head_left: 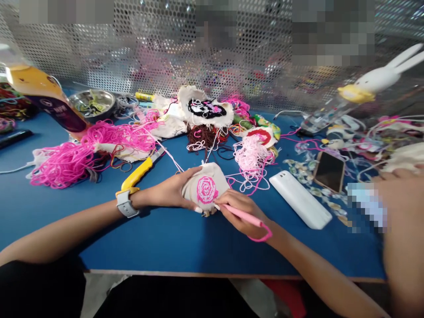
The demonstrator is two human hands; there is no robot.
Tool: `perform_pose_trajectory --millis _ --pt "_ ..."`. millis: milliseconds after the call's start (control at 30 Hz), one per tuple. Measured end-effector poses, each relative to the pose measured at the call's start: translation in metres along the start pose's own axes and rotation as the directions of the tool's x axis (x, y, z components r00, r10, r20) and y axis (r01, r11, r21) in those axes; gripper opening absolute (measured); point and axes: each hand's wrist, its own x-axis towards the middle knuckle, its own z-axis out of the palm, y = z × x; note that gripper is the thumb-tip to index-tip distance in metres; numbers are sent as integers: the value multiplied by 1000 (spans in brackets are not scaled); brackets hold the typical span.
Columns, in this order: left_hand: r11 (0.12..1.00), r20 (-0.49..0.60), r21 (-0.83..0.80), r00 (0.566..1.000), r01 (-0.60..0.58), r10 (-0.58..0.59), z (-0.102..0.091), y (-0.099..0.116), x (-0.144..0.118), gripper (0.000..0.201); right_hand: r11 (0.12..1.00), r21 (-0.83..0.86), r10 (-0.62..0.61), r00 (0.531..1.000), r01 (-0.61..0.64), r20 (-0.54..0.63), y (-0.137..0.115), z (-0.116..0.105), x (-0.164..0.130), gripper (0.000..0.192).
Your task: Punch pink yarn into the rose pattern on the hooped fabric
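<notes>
My left hand (172, 191) grips a small round hoop of cream cloth (206, 187) stitched with a pink rose, held just above the blue table (159, 238). My right hand (241, 214) pinches a pink punch needle pen (240, 215), its tip touching the cloth's lower right edge. A pink yarn loop hangs from the pen's back end near my wrist. A white thread runs from the cloth up to the left. A grey watch sits on my left wrist.
Heaps of pink yarn (76, 154), a yellow-handled cutter (137, 173), a metal bowl (91, 104), finished cloth pieces (207, 110), a white case (300, 198), a phone (329, 171), a bottle (43, 95). Another person's arm (402, 221) is at the right. Perforated screen behind.
</notes>
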Motion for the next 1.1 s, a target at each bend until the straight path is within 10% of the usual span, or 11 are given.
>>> perform_pose_trajectory --millis 200,633,1100 --pt "998 -156 -11 986 -64 61 -11 -7 -3 47 998 -26 -56 997 55 -56 -7 2 7 18" --pt "977 -293 160 938 -141 183 3 -6 -11 38 999 36 39 956 -30 -291 -20 14 -2 29" --pt "980 -266 154 950 -128 166 3 -12 -12 41 965 233 188 937 -121 -296 -25 3 0 24"
